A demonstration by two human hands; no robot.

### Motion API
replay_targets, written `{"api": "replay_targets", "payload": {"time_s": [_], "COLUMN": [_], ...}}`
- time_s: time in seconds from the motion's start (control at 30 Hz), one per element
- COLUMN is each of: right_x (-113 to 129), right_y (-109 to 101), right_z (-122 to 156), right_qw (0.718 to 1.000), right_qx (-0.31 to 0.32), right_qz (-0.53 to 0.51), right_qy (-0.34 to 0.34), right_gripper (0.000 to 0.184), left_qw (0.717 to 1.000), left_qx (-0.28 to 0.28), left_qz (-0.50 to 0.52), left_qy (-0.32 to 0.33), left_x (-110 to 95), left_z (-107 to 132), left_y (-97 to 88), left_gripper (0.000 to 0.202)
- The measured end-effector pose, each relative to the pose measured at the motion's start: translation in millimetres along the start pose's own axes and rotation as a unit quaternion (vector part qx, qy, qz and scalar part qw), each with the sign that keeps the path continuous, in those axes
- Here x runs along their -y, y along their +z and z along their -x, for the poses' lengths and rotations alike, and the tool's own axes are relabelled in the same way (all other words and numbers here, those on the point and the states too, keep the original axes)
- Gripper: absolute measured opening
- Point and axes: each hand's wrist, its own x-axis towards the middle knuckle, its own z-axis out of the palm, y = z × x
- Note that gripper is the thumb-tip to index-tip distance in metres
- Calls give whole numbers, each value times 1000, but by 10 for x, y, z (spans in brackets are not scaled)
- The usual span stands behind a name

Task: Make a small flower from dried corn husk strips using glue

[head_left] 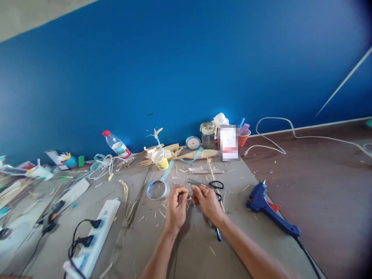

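My left hand and my right hand meet above the middle of the table, fingertips pinched close together. Something small and thin seems to be between them, too tiny to name. Just beyond my right hand lies a pair of scissors with black handles, partly covered by that hand. A thin pale stick runs past the scissors. A roll of clear tape rests to the left of my left hand. Below my right wrist a dark-handled tool is partly hidden.
A blue glue gun lies at right, near the table edge. A white power strip with black plugs is at left. Toward the wall stand a yellow cup, a water bottle, a glass jar and a ribbon spool. Scraps litter the tabletop.
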Motion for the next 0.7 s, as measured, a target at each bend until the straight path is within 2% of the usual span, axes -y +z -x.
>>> {"api": "replay_targets", "payload": {"time_s": [0.1, 0.27, 0.4, 0.5, 0.57, 0.7], "right_x": [16, 48, 33, 10, -4, -43], "right_y": [-1, 1, 9, 12, 10, -4], "right_z": [5, 20, 23, 19, 14, -8], "right_qw": [1000, 999, 999, 998, 996, 983], "right_qx": [7, 19, 23, 26, 25, 4], "right_qz": [12, 30, 41, 45, 60, 151], "right_qy": [-5, -18, -27, -41, -55, -103], "right_gripper": [41, 40, 40, 41, 41, 42], "left_qw": [999, 983, 955, 923, 912, 938], "left_qx": [-1, -18, -29, 3, 18, 28], "left_qz": [49, 158, 249, 327, 343, 273], "left_qy": [-11, -92, -161, -203, -223, -211], "left_x": [16, 66, 63, 12, -19, -21], "left_z": [4, 11, 8, -11, -29, -52], "left_y": [5, 34, 64, 69, 59, 36], "left_gripper": [10, 14, 17, 17, 22, 37]}}
